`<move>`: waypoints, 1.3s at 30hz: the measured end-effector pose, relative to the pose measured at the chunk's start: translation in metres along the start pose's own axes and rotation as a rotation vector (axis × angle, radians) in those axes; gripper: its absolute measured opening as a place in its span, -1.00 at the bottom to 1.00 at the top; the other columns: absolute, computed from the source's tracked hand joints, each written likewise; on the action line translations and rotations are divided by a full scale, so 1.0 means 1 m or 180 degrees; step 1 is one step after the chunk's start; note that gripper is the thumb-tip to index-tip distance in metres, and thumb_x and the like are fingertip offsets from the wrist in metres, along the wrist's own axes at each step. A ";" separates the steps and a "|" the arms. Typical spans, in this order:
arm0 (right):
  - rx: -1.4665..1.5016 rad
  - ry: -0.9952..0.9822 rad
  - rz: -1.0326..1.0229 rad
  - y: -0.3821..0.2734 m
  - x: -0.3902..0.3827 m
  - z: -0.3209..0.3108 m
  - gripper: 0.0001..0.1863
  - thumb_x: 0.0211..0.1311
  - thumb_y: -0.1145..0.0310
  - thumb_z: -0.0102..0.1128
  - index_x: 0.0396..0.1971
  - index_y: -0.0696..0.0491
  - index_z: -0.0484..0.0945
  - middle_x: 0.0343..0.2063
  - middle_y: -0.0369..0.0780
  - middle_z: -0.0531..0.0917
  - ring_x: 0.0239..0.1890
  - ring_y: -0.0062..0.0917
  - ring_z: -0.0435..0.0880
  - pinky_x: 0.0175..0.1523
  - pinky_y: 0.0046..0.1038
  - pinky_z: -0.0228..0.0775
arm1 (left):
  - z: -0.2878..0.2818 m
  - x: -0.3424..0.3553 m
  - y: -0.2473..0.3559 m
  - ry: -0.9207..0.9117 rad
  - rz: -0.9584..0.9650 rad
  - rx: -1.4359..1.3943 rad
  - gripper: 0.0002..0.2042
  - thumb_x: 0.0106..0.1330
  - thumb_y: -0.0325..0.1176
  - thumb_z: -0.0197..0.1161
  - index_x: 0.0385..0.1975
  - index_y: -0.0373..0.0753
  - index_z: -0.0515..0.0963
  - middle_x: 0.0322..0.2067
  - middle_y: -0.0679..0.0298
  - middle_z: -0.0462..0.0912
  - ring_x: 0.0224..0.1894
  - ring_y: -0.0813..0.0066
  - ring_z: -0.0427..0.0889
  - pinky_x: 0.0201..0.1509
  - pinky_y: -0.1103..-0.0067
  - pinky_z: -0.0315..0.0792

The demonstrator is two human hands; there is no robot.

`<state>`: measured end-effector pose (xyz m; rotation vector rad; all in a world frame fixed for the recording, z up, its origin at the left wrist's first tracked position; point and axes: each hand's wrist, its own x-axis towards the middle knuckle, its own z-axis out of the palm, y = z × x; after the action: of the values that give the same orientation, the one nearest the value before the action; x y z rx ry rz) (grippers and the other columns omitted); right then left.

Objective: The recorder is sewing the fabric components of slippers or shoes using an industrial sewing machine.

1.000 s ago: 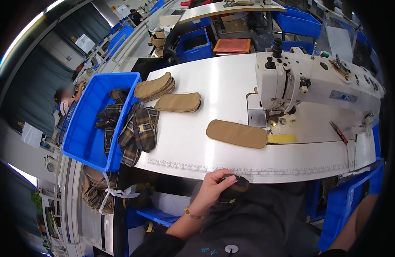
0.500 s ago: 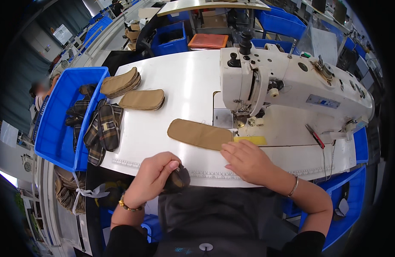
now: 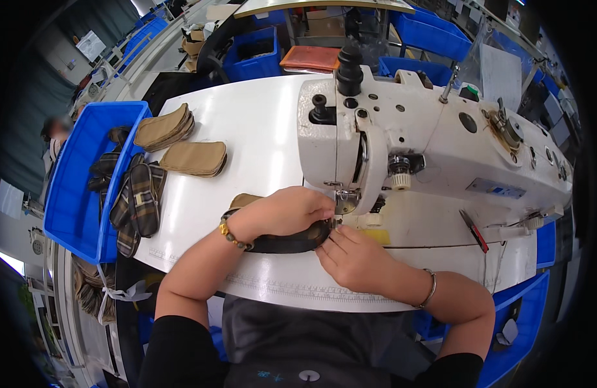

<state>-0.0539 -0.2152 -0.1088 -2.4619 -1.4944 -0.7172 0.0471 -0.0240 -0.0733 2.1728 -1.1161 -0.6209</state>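
A dark plaid fabric piece [image 3: 287, 244], long with rounded ends, lies over a tan oblong piece [image 3: 244, 200], whose far left end shows past it. My left hand [image 3: 290, 211] reaches across the plaid piece and pinches its right end with closed fingers. Against that same end, my right hand [image 3: 354, 258] has its fingertips closed, touching its edge. The fingertips meet just in front of the presser foot [image 3: 346, 202] of a white sewing machine [image 3: 402, 123]. My left hand and forearm hide much of the tan piece.
Two stacks of tan pieces [image 3: 193, 159] lie at the table's left. Beside them a blue bin [image 3: 72, 223] holds plaid pieces [image 3: 143, 200], some hanging over its rim. Red-handled snippers [image 3: 474, 231] and a yellow block [image 3: 376, 237] lie on the right. A ruler strip runs along the front edge.
My left hand has carried the plaid piece from the front edge up and right onto the tan piece. My right hand has shifted from the tan piece to the plaid piece's end.
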 end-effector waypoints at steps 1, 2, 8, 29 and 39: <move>-0.0031 -0.0055 0.0025 0.000 -0.002 0.000 -0.72 -0.05 0.38 0.17 -0.33 0.22 0.62 -0.37 -0.11 0.65 -0.24 -0.28 0.66 0.11 -0.22 0.46 | 0.001 -0.001 0.001 0.0112 0.0018 0.0060 -0.79 0.43 -0.29 0.07 -0.31 -0.29 0.55 -0.36 0.03 0.61 -0.24 0.01 0.59 -0.13 0.31 0.44; -0.0012 -0.0063 0.0039 0.003 -0.002 0.000 -0.72 -0.05 0.38 0.17 -0.33 0.22 0.62 -0.37 -0.11 0.65 -0.24 -0.28 0.66 0.11 -0.22 0.46 | 0.000 0.000 0.003 0.0096 0.0010 0.0043 -0.79 0.43 -0.29 0.07 -0.31 -0.29 0.55 -0.36 0.03 0.61 -0.24 0.01 0.59 -0.13 0.31 0.44; 0.0191 0.0048 0.0174 0.012 -0.001 -0.001 -0.85 0.07 0.37 0.26 -0.38 0.13 0.62 -0.43 -0.23 0.64 -0.35 -0.46 0.67 -0.20 -0.43 0.52 | -0.007 0.001 -0.008 -0.0061 0.0034 -0.0359 -0.79 0.44 -0.28 0.10 -0.22 -0.30 0.57 -0.32 0.01 0.63 -0.26 0.05 0.59 -0.12 0.39 0.45; -0.0349 0.0097 0.0169 0.011 0.006 0.002 -0.78 -0.10 0.46 0.25 -0.37 0.18 0.61 -0.66 -0.36 0.46 -0.66 -0.64 0.46 -0.55 -0.57 0.22 | 0.005 -0.007 0.000 0.0918 -0.0101 0.0908 -0.89 0.23 -0.32 0.26 -0.40 -0.20 0.67 -0.40 0.20 0.61 -0.26 0.17 0.63 -0.21 0.37 0.52; -0.0592 -0.0264 0.0433 0.000 0.001 -0.003 -0.74 -0.11 0.46 0.21 -0.35 0.24 0.62 -0.67 -0.36 0.45 -0.66 -0.67 0.45 -0.54 -0.58 0.22 | 0.010 0.001 0.012 0.1195 -0.0125 0.1509 -0.90 0.15 -0.28 0.32 -0.47 -0.13 0.68 -0.54 0.20 0.60 -0.38 0.18 0.64 -0.36 0.36 0.51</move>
<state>-0.0546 -0.2151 -0.1057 -2.7316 -1.3250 -0.7685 0.0341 -0.0337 -0.0720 2.5701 -1.0915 0.0577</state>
